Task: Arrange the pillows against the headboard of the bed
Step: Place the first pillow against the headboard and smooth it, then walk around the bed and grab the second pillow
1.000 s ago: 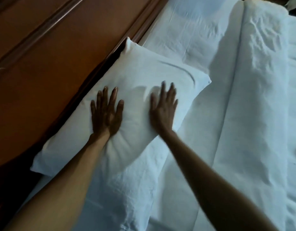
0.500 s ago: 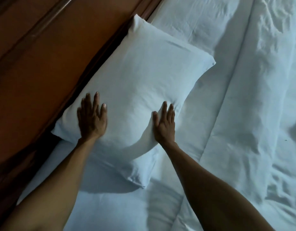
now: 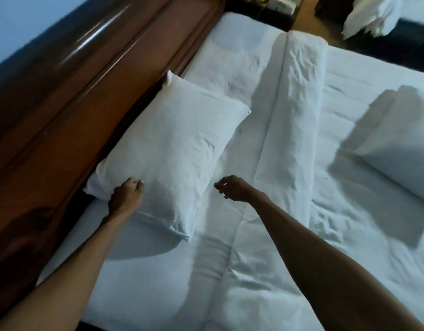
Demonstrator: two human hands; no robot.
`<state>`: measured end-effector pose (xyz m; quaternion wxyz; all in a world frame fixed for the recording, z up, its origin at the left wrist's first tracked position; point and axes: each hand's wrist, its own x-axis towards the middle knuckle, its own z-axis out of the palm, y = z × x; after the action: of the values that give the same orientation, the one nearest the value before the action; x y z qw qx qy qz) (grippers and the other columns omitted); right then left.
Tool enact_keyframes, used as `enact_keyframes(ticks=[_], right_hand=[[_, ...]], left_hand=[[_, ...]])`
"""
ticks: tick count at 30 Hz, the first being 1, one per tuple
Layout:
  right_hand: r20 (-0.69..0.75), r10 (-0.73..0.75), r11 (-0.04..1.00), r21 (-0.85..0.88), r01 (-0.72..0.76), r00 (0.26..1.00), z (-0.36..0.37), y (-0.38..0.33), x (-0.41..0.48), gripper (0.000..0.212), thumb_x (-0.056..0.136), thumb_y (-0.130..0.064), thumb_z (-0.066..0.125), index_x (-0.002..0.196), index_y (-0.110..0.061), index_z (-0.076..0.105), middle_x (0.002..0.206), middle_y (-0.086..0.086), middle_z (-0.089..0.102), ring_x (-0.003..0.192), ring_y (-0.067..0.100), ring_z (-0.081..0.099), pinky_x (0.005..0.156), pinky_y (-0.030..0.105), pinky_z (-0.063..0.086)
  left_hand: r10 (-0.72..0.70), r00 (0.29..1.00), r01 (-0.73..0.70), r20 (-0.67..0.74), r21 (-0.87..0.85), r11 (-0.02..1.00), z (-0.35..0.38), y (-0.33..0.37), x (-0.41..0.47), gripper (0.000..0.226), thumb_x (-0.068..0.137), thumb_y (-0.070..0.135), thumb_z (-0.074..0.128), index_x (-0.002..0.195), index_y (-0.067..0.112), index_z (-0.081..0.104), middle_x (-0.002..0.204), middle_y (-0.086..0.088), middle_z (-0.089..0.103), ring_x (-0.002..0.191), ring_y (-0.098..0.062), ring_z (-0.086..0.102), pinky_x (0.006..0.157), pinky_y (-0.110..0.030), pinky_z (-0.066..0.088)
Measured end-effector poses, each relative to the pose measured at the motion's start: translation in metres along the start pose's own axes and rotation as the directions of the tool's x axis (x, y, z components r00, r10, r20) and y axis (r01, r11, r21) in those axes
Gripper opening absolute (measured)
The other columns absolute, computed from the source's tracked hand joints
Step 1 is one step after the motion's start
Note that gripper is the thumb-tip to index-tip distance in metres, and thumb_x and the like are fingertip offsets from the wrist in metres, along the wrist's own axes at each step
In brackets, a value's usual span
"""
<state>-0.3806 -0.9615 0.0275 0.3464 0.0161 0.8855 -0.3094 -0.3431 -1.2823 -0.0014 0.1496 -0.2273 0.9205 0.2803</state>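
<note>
Now the right hand (image 3: 234,188) has lifted clear, fingers loosely curled and empty; the left hand (image 3: 127,195) still grips the pillow (image 3: 168,144) corner. Pillow lies against the headboard (image 3: 70,96); second pillow (image 3: 397,142) remains unplaced.

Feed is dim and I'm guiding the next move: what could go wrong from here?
1. The white pillow by the wooden headboard lies flat; its corner could slip into the dark gap there.
2. The second white pillow sits far across the bed, and dragging it may rumple the folded white duvet.
</note>
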Motion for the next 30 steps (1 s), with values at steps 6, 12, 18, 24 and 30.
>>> enact_keyframes(ticks=[6,12,18,24,30], right_hand=[[-0.142,-0.067,0.988,0.129,0.086,0.988,-0.092,-0.003,-0.117,0.033,0.099,-0.032,0.058,0.117,-0.006,0.068,0.109,0.013,0.073,0.084,0.024,0.069,0.042,0.008,0.040],[-0.311,-0.086,0.982,0.133,0.133,0.946,-0.166,0.060,-0.259,0.029,0.096,-0.032,0.061,0.110,-0.009,0.070,0.104,0.010,0.075,0.084,0.024,0.073,0.045,0.007,0.041],[-0.499,-0.026,0.986,0.128,0.104,0.866,-0.231,0.195,-0.424,0.023,0.095,-0.026,0.062,0.106,-0.008,0.072,0.100,0.011,0.075,0.079,0.025,0.073,0.046,0.006,0.042],[-0.655,0.072,0.979,0.190,0.072,0.752,-0.275,0.347,-0.591,0.020,0.094,-0.022,0.065,0.103,-0.006,0.074,0.100,0.014,0.076,0.080,0.029,0.073,0.066,0.029,0.055],[-0.741,0.245,0.947,0.321,0.008,0.625,-0.296,0.481,-0.755,0.021,0.095,-0.026,0.063,0.107,-0.011,0.071,0.095,0.008,0.074,0.078,0.022,0.071,0.049,0.019,0.044]], left_hand=[[0.375,0.926,-0.376,-0.051,-0.027,0.926,-0.037,0.135,-0.096,0.034,0.102,0.044,0.050,0.118,0.021,0.068,0.121,-0.008,0.074,0.108,-0.037,0.068,0.090,-0.044,0.055],[0.576,0.817,-0.572,-0.016,-0.135,0.809,-0.029,0.264,-0.218,0.048,0.081,0.065,0.045,0.108,0.032,0.068,0.103,0.000,0.079,0.093,-0.032,0.074,0.089,-0.046,0.059],[0.730,0.683,-0.722,0.039,-0.121,0.682,0.044,0.380,-0.374,0.050,0.078,0.064,0.049,0.113,0.034,0.068,0.105,0.004,0.077,0.089,-0.029,0.075,0.091,-0.046,0.058],[0.842,0.535,-0.833,0.069,-0.124,0.540,0.125,0.499,-0.547,0.046,0.081,0.059,0.050,0.116,0.034,0.067,0.102,0.003,0.077,0.091,-0.031,0.074,0.094,-0.046,0.056],[0.936,0.315,-0.920,0.157,-0.193,0.342,0.212,0.611,-0.703,0.042,0.084,0.050,0.056,0.117,0.028,0.069,0.103,-0.001,0.079,0.084,-0.029,0.076,0.092,-0.045,0.058]])
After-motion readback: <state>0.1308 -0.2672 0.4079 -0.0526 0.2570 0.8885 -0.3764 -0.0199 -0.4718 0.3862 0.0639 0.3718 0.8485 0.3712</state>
